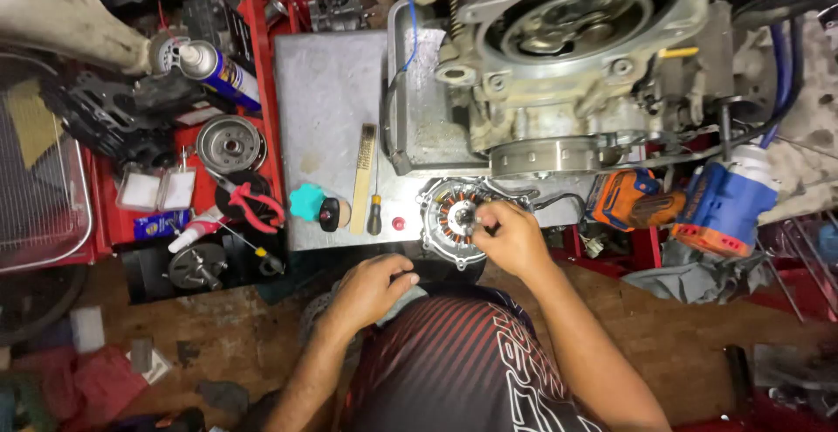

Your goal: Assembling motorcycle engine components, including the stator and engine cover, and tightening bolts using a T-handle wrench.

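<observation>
Fingertips of the right hand (506, 233) pinch together at the centre of a round stator cover (452, 221), a grey casting with a ring of copper-coloured coils facing up toward the camera. The cover lies flat at the near edge of a grey metal bench (332, 92), part of its rim hanging over that edge; being round, it has no clear long axis, and its open face points straight up. Whether the fingers grip a small part or only press on the hub is hard to tell, since they cover the spot. The left hand (371, 291) rests lower, curled loosely over a grey cloth (403, 299) at the person's lap, well apart from the other hand.

Behind the cover stands one large engine block (567, 57), its round opening facing up. To the right lie two power tools side by side: one orange drill (630, 201) and one blue drill (726, 201). Left of the cover, on the bench, sit one small red cap (399, 222), one screwdriver (374, 216) with a dark handle pointing toward the person, one pale wooden stick (363, 174) whose long axis runs away from the person, and one teal knob (306, 202). On the red tray (269, 100) further left are one pair of red-handled pliers (255, 205), one spray can (218, 70) and one round metal flywheel (230, 144).
</observation>
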